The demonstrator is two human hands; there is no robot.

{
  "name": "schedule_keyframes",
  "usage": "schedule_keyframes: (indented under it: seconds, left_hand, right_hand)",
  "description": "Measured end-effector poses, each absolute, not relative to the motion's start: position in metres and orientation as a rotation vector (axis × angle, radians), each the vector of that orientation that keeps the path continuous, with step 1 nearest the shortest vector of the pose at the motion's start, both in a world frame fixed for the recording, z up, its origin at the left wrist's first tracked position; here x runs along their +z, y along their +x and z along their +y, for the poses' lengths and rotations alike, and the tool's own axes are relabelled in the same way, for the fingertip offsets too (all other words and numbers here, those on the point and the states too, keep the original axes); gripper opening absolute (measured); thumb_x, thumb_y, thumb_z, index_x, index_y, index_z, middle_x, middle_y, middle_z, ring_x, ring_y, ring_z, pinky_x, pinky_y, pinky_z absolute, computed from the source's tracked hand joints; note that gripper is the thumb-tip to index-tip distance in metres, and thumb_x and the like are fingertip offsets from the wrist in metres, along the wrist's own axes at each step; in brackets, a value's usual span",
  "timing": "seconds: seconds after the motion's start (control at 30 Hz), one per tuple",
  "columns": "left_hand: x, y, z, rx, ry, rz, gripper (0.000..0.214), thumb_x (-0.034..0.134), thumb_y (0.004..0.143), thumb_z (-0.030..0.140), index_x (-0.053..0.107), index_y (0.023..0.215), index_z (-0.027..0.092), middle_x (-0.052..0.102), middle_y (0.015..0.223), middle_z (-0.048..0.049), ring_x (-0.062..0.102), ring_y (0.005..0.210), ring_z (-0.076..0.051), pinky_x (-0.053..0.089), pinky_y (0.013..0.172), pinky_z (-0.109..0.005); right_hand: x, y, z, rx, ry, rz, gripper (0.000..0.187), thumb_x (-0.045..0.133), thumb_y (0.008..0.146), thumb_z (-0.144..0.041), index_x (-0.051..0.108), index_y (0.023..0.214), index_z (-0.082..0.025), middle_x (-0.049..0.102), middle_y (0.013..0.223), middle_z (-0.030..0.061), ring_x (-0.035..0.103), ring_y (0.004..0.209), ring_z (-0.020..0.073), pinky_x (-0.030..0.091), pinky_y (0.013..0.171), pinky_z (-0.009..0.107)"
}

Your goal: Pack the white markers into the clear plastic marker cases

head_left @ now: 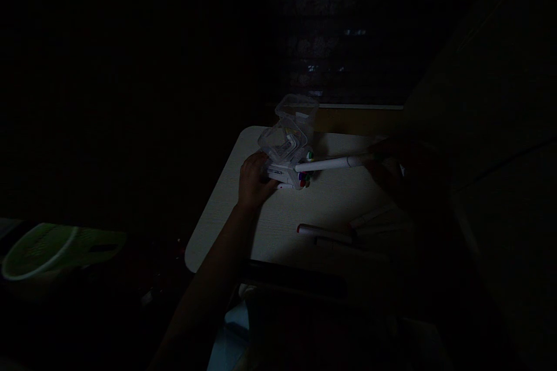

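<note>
My left hand (253, 181) is closed around the near left side of a clear plastic case (279, 172) lying on the small white table (226, 203). Coloured marker caps (304, 178), among them red, blue and green, show at the case's right end. In the dark to the right, my right hand (389, 168) grips a white marker (328, 164) by its right end. The marker lies nearly level, and its left tip meets or overlaps the case's edge. A clear plastic container (289, 133) with pale pieces inside stands just behind the case.
Loose markers, one with a red end (324, 233), lie on the table's near right part, mostly in shadow. A dark bar (296, 277) runs along the near edge. At lower left is a green item with a white rim (41, 252). A dark patterned curtain (319, 40) hangs behind.
</note>
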State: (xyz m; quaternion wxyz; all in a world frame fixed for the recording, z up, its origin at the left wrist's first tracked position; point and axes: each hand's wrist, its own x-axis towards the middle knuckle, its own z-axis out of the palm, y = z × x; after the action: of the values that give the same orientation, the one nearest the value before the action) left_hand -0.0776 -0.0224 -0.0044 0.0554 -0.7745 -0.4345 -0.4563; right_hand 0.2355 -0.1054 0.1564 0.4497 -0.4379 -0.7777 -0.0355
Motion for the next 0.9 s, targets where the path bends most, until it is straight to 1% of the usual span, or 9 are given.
schedule_keyframes:
  seconds: [0.13,0.3,0.47,0.53,0.73,0.9]
  left_hand:
    - [-0.004,-0.076,-0.023,-1.374,-2.330,-1.360,0.065,0.069,0.075,0.057,0.050,0.126,0.022,0.060,0.127,-0.0142,0.056,0.121,-0.031,0.047,0.099,-0.048]
    - [-0.004,-0.076,-0.023,-1.368,-2.351,-1.340,0.065,0.066,0.076,0.059,0.050,0.128,0.022,0.060,0.127,-0.0133,0.056,0.120,-0.030,0.046,0.099,-0.048]
    - [-0.006,-0.078,-0.020,-1.376,-2.332,-1.258,0.066,0.068,0.076,0.055,0.047,0.130,0.023,0.060,0.128,-0.0127,0.056,0.120,-0.030,0.046,0.099,-0.047]
    - [-0.007,-0.078,-0.019,-1.384,-2.335,-1.252,0.065,0.070,0.075,0.052,0.047,0.130,0.024,0.060,0.128,-0.0125,0.057,0.120,-0.029,0.046,0.099,-0.047]
    - [-0.007,-0.078,-0.019,-1.375,-2.320,-1.224,0.064,0.070,0.076,0.052,0.048,0.129,0.024,0.060,0.127,-0.0126,0.057,0.119,-0.030,0.047,0.097,-0.047]
    - [-0.007,-0.078,-0.020,-1.386,-2.344,-1.240,0.066,0.068,0.076,0.056,0.049,0.129,0.023,0.060,0.128,-0.0131,0.056,0.120,-0.030,0.047,0.098,-0.048]
  right_hand:
    - [0.142,0.224,-0.099,0.024,-1.138,-1.952,0.009,0.064,0.083,-0.028,0.065,0.091,-0.024,0.071,0.081,0.0007,0.067,0.074,0.0167,0.051,0.068,0.030]
    - [0.128,0.210,-0.094,0.120,-1.164,-2.025,0.005,0.065,0.079,-0.023,0.066,0.084,-0.021,0.070,0.073,0.0004,0.064,0.066,0.0144,0.047,0.062,0.026]
    - [0.117,0.202,-0.089,0.196,-1.224,-1.992,0.005,0.067,0.075,-0.023,0.065,0.079,-0.020,0.063,0.062,-0.0022,0.056,0.055,0.0115,0.039,0.053,0.023]
    - [0.112,0.200,-0.087,0.214,-1.248,-1.955,0.004,0.066,0.074,-0.023,0.064,0.076,-0.020,0.060,0.059,-0.0031,0.052,0.053,0.0106,0.037,0.052,0.022]
    - [0.104,0.199,-0.082,0.274,-1.289,-1.904,0.007,0.066,0.073,-0.023,0.061,0.074,-0.019,0.056,0.059,-0.0037,0.049,0.053,0.0097,0.034,0.051,0.022]
    - [0.102,0.198,-0.082,0.376,-1.283,-1.923,0.007,0.066,0.077,-0.025,0.064,0.081,-0.019,0.060,0.065,-0.0019,0.052,0.057,0.0105,0.037,0.054,0.022]
